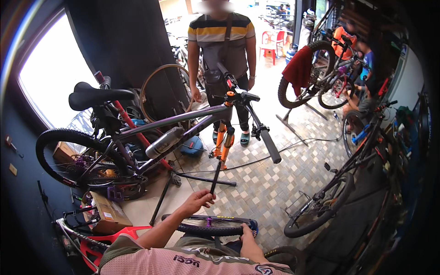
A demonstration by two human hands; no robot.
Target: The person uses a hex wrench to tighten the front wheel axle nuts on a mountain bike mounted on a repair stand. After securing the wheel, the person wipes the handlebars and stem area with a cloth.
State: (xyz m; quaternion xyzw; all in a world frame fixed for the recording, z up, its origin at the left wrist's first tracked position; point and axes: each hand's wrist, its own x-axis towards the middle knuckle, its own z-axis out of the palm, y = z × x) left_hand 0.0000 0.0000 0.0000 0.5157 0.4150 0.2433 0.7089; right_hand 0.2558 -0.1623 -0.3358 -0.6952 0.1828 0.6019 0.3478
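My left hand (200, 200) is closed, its fingers pinching the lower end of a thin black rod (215, 178) that points up toward the orange fork; its exact kind is unclear. In front of my body, a bicycle wheel (197, 229) with a black tyre and purple hub is seen at a steep angle. My right hand (248, 234) grips the tyre at the wheel's right end, some fingers hidden. Ahead, a grey bicycle frame (178, 120) hangs on a red and black repair stand, with no wheel in its orange fork (224, 144).
A person in a striped shirt (222, 41) stands beyond the handlebar (263, 133). Stand legs (206, 178) and a cable (293, 145) cross the tiled floor. Another bicycle (321, 201) stands at right. A cardboard box (107, 213) and red frame (123, 233) lie at left.
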